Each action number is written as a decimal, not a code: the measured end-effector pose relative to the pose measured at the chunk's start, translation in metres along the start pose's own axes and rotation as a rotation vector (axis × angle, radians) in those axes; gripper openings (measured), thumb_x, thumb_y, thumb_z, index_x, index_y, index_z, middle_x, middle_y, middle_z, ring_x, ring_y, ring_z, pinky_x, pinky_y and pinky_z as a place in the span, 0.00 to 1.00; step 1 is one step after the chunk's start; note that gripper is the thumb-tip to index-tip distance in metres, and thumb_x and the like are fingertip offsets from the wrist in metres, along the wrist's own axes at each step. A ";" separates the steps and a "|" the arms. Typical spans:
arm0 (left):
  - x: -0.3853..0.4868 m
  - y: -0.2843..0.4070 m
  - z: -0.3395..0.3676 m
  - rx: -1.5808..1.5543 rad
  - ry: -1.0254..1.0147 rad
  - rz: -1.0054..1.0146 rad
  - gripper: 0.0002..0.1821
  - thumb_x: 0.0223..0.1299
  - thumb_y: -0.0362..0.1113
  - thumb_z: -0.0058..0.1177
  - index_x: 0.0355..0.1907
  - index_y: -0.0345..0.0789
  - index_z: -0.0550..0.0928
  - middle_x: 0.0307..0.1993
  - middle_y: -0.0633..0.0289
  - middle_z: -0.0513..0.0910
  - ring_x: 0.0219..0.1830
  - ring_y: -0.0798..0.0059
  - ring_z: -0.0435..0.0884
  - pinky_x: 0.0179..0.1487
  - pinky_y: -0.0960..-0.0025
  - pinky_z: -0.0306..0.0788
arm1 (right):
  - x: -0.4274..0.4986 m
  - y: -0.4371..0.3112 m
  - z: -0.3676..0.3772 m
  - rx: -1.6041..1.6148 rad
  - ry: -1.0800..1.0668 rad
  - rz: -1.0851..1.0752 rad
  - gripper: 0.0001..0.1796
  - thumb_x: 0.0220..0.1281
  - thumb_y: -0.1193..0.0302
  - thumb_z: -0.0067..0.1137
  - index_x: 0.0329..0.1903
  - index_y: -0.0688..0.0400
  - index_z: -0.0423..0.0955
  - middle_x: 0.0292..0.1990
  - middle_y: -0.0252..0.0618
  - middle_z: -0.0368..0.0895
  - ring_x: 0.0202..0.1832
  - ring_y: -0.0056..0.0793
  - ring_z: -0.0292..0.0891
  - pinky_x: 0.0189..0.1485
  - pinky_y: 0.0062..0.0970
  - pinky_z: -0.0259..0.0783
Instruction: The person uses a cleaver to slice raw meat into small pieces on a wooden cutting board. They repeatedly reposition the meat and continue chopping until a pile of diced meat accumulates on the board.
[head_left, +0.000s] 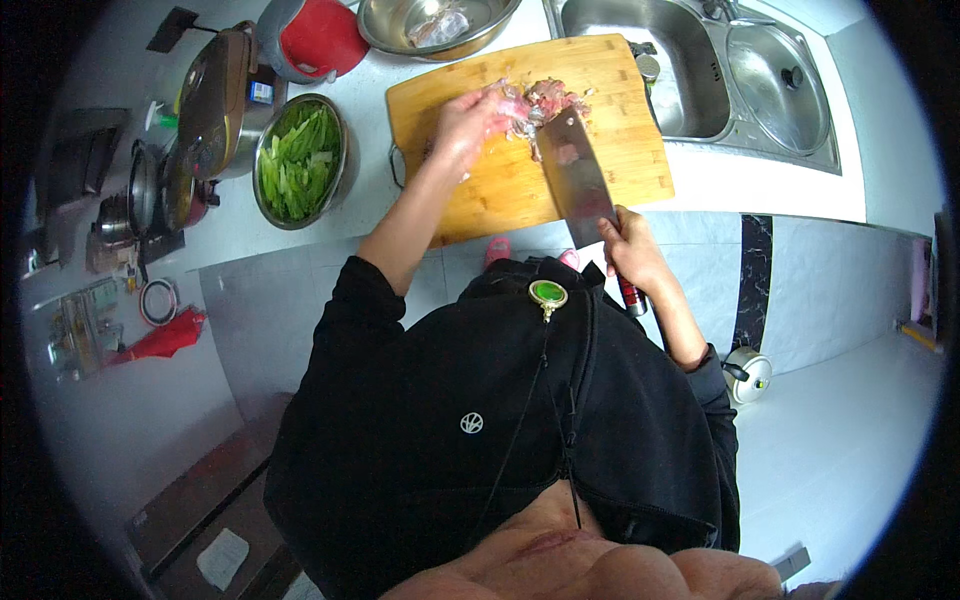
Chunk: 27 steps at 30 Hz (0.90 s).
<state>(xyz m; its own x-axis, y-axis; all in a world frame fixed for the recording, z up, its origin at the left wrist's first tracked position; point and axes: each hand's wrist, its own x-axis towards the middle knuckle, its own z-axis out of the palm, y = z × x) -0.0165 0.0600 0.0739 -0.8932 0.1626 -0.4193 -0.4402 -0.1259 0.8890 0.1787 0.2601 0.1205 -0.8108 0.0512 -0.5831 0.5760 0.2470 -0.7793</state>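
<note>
Chopped raw meat (551, 97) lies in a loose heap on the far part of a wooden cutting board (480, 191). My right hand (634, 247) grips the handle of a cleaver (576, 172), whose broad blade reaches over the board with its far end against the heap. A small pinkish scrap clings to the blade. On the heap's left side, my left hand (469, 127) has its fingers on a pale pink piece of meat (514, 103); slight blur hides the exact fingertip contact.
Left of the board stands a metal bowl (343, 176) of cut green vegetables (298, 165). Behind it is a steel basin (480, 46) holding a clear plastic bag (442, 28). A double-bowl sink (718, 139) adjoins on the right. A rice cooker (247, 139) and pans (142, 187) line the left counter.
</note>
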 end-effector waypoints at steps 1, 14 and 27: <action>0.001 -0.020 -0.006 0.129 0.026 0.019 0.08 0.66 0.30 0.53 0.43 0.27 0.79 0.35 0.59 0.83 0.35 0.79 0.82 0.33 0.76 0.77 | 0.002 0.008 -0.003 -0.009 0.036 -0.044 0.12 0.69 0.72 0.47 0.41 0.72 0.70 0.19 0.41 0.75 0.14 0.24 0.70 0.18 0.26 0.68; -0.036 -0.085 -0.047 1.097 0.221 0.551 0.11 0.57 0.28 0.55 0.43 0.29 0.76 0.41 0.42 0.78 0.43 0.43 0.78 0.47 0.51 0.72 | 0.000 -0.015 0.002 -0.183 -0.022 -0.168 0.12 0.72 0.71 0.47 0.36 0.68 0.67 0.17 0.38 0.71 0.13 0.23 0.68 0.17 0.26 0.66; -0.032 -0.080 -0.043 1.415 0.062 0.517 0.06 0.60 0.32 0.49 0.39 0.33 0.74 0.39 0.49 0.78 0.32 0.51 0.83 0.33 0.55 0.78 | 0.023 -0.016 0.057 -0.638 0.098 -0.292 0.13 0.64 0.70 0.50 0.33 0.71 0.70 0.28 0.68 0.76 0.36 0.65 0.76 0.37 0.49 0.71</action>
<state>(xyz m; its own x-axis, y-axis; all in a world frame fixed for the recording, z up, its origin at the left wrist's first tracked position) 0.0436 0.0232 0.0085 -0.9359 0.3519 0.0123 0.3325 0.8716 0.3601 0.1564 0.2022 0.1062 -0.9458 -0.0246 -0.3239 0.1840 0.7813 -0.5964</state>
